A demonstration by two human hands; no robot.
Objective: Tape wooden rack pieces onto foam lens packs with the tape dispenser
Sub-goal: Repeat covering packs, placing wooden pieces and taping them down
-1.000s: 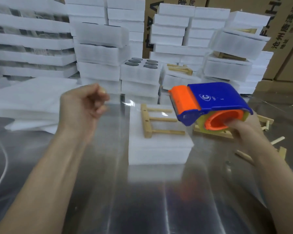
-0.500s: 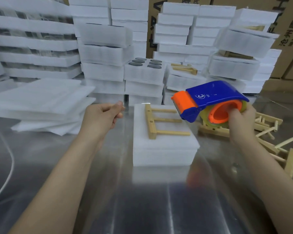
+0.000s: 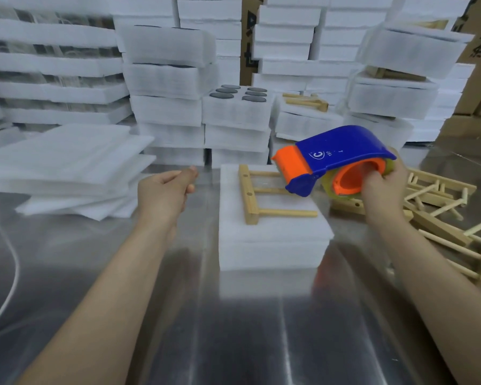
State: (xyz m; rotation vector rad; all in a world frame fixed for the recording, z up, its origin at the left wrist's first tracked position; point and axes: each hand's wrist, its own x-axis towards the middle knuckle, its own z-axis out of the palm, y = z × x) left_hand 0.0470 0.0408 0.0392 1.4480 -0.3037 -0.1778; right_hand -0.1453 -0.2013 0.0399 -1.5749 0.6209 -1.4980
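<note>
A white foam lens pack (image 3: 272,234) lies on the shiny metal table (image 3: 233,329). A wooden rack piece (image 3: 252,198) with three dowels rests flat on top of it. My right hand (image 3: 381,187) grips the blue and orange tape dispenser (image 3: 342,151) by its orange core, just above the pack's far right corner, cutter pointing left. My left hand (image 3: 164,193) hovers left of the pack with thumb pressed to curled fingers, pinching the end of the clear tape, which barely shows.
Loose wooden rack pieces (image 3: 439,207) are heaped on the right. Flat foam sheets (image 3: 67,168) are piled on the left. Stacked foam packs (image 3: 167,79) wall off the back, one open pack (image 3: 238,107) showing dark lenses. A white cable (image 3: 9,287) curves at the left edge.
My left hand has dropped and moved right, close to the pack's left side. The dispenser has come a little lower and tilted, staying over the pack's right corner.
</note>
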